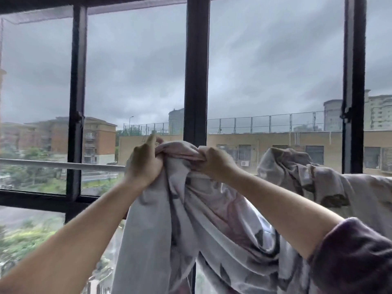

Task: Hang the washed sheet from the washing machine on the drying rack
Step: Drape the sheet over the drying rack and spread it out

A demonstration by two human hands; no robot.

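The washed sheet (191,219), pale grey-lilac with dark leaf prints, hangs bunched over the drying rack's silver rail (53,164) in front of the window. My left hand (145,162) grips a gathered fold at the top of the sheet, index finger raised. My right hand (214,161) grips the same bunch just to the right. More of the sheet (318,177) lies draped along the rail to the right. The rail is hidden under the cloth from the middle rightward.
Black window frames (196,71) stand directly behind the rail, with glass panes between them. Outside are brick buildings (95,136), trees and a grey sky. A dark purple sleeve (356,255) covers my right upper arm.
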